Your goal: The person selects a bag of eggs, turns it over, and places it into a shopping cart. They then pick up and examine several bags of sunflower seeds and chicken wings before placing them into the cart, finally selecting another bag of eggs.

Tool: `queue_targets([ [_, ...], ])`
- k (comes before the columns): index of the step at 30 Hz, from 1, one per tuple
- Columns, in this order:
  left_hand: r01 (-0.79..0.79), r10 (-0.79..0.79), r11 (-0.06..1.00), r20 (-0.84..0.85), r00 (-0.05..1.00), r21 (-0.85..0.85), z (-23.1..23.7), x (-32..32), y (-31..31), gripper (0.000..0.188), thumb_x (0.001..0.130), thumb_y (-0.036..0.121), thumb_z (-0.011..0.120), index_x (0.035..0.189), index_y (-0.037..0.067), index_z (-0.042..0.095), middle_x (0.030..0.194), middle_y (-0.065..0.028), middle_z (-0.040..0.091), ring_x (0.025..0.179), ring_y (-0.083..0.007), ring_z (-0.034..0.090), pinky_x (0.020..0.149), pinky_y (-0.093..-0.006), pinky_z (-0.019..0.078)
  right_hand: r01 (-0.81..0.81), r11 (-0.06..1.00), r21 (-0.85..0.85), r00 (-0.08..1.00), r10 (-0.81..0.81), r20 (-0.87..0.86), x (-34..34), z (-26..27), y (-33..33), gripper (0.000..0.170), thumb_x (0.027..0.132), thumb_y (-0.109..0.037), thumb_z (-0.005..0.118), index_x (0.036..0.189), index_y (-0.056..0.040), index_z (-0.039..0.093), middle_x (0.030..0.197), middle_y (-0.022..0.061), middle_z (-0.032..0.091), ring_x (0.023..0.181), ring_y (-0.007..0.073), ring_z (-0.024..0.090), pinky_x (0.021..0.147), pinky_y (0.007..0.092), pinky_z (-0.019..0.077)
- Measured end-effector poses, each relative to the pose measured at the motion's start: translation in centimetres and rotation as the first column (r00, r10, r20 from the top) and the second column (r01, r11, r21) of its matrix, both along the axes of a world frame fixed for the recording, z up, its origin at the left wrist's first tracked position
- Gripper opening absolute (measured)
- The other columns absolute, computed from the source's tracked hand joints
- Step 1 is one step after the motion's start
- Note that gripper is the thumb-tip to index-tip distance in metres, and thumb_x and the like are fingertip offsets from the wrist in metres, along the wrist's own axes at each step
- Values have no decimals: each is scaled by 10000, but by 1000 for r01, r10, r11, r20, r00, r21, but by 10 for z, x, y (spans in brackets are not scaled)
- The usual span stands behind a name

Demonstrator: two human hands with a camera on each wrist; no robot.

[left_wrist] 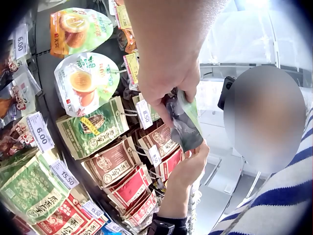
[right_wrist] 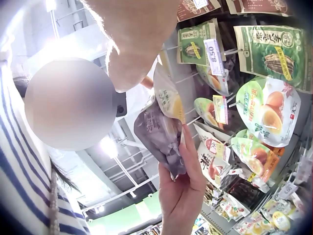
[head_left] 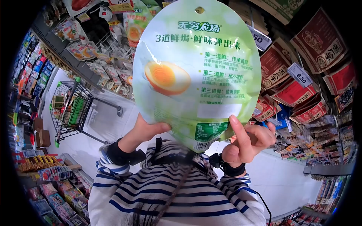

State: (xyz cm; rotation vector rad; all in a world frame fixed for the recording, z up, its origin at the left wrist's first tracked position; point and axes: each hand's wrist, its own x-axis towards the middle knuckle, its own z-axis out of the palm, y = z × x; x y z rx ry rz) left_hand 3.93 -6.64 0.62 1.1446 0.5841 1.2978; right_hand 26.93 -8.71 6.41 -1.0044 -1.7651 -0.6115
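The large rounded, glossy green-and-white plastic pouch printed with a halved egg (head_left: pixel 196 75) is at twelve o'clock in the head view, held up by hand. Its printed back faces the wearer, seemingly so the lettering can be read. The left hand (head_left: pixel 145 128) grips it at its seven o'clock, thumb (head_left: pixel 160 127) flat on the print and fingers behind, probably to keep the text uncovered. At its five o'clock, the right hand (head_left: pixel 250 141) touches it beside the white label with a straight index finger, the other fingers bent; this looks more like pointing than carrying, though I cannot tell whether the thumb bears on the edge.

No surface supports the pouch. Below lies pale, glossy flooring (head_left: pixel 105 118); a black wire shopping cart with green trim (head_left: pixel 92 98) stands at nine o'clock, and red paper-like packets (head_left: pixel 296 90) hang at two to three o'clock, beside a white price tag (head_left: pixel 300 74)
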Motion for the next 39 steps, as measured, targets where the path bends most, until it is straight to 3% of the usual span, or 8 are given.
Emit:
queue_targets([
  [6, -35, 35, 999, -31, 999, -20, 0, -1, -1, 639, 655, 165, 712, 1170, 6, 369, 1091, -74, 488, 982, -159, 482, 821, -299, 402, -23, 997, -69, 999, 26, 48, 4, -1, 0, 520, 846, -450, 278, 921, -75, 631, 799, 43, 431, 821, 167, 400, 878, 393, 258],
  [9, -36, 34, 998, -47, 998, -44, -3, -1, -2, 634, 656, 175, 710, 1165, 7, 372, 1084, -71, 490, 979, -159, 482, 818, -300, 402, -106, 994, -7, 972, 102, -211, 0, -13, 14, 505, 816, -424, 395, 1063, 4, 500, 917, 89, 452, 903, 193, 427, 885, 386, 293],
  [11, -30, 26, 998, -66, 998, -54, -6, -2, -2, 628, 657, 173, 707, 1164, 7, 374, 1082, -70, 491, 979, -159, 482, 816, -300, 403, -340, 939, -47, 814, 269, -515, -6, -20, 24, 535, 793, -383, 464, 1118, 36, 393, 984, 117, 442, 934, 209, 436, 881, 370, 314],
  [13, -41, 38, 998, -54, 998, -43, -5, 0, -1, 624, 659, 169, 704, 1163, 7, 375, 1079, -71, 492, 976, -158, 483, 812, -298, 405, -638, 770, -27, 491, 379, -784, -6, -26, 22, 543, 733, -214, 569, 1143, 33, 312, 1088, 153, 393, 995, 222, 409, 887, 343, 306],
  [17, -50, 48, 997, -27, 998, -51, -3, 4, -2, 618, 663, 169, 698, 1163, 4, 374, 1077, -73, 492, 970, -157, 486, 805, -297, 409, -828, 548, -118, 319, 287, -903, -3, -34, 14, 499, 734, -179, 591, 1103, 22, 323, 1068, 115, 414, 985, 171, 402, 856, 277, 314],
  [21, -58, 55, 993, -31, 998, -98, 0, 6, -1, 634, 663, 192, 703, 1167, 2, 367, 1084, -73, 487, 975, -157, 482, 807, -299, 409, -895, 443, -56, 176, 235, -956, -9, -37, 13, 480, 747, -118, 580, 1123, 24, 318, 1050, 81, 448, 951, 134, 432, 854, 257, 320],
  [28, -101, 99, 991, -33, 995, -90, -4, 12, 8, 677, 648, 234, 722, 1172, 2, 362, 1088, -72, 484, 984, -163, 477, 813, -301, 407, -950, 311, -22, 93, 215, -972, -4, -43, 20, 418, 788, -42, 515, 1158, 56, 346, 1078, 99, 487, 966, 123, 476, 833, 233, 354],
  [39, -35, 29, 985, -39, 999, -170, -19, 9, 14, 618, 672, 137, 694, 1178, 8, 364, 1073, -66, 497, 965, -159, 486, 813, -306, 408, -954, 298, 12, 26, 123, -992, 3, -64, 33, 421, 788, -149, 575, 1115, 53, 405, 1017, 89, 541, 892, 123, 519, 770, 230, 388],
])
